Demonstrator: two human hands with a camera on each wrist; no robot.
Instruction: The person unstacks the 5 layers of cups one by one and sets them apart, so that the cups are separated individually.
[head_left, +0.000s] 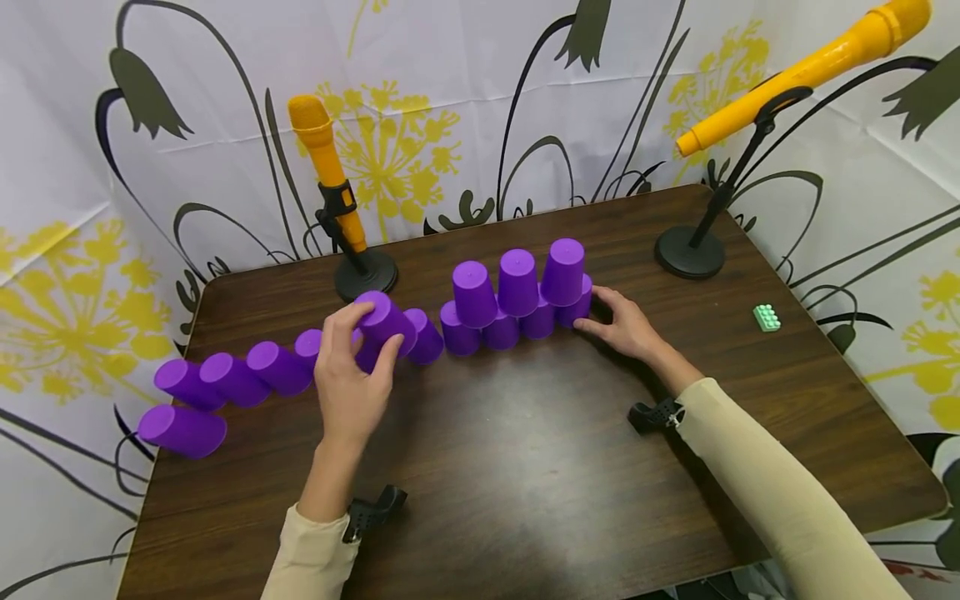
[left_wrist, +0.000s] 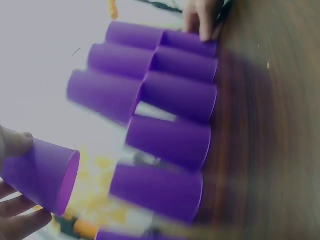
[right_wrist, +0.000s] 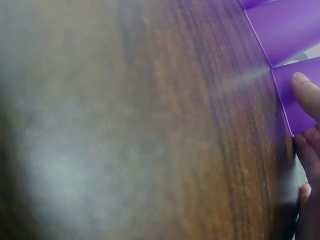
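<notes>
Row: purple cups (head_left: 279, 368) are standing mouth down in a line across the brown table (head_left: 487, 467), with an outer cup (head_left: 182, 431) sitting at the left end, nearer the person than the rest.
Upper tier (head_left: 518, 283): three more cups are resting mouth down on the four at the row's right end, each straddling two below.
Held cup (head_left: 390, 321): hanging in the air, mouth down, left of the upper tier and partly covering the row behind it.
Left hand (head_left: 351, 392): gripping the held cup, its thumb lying on one side and its fingers on the other.
Right hand (head_left: 630, 325): holding the end cup (head_left: 574, 311) at the far right of the row, its thumb touching the near face and its fingers curving around the far side.
Mics: one yellow mic (head_left: 327, 171) is standing upright in its stand (head_left: 366, 275) behind the row; another mic (head_left: 806, 75) is slanting in a second stand (head_left: 690, 250) at the back right.
Brick: a small green brick (head_left: 767, 317) is lying near the table's right edge.
Backdrop: a flower-patterned cloth (head_left: 450, 50) is hanging behind.
</notes>
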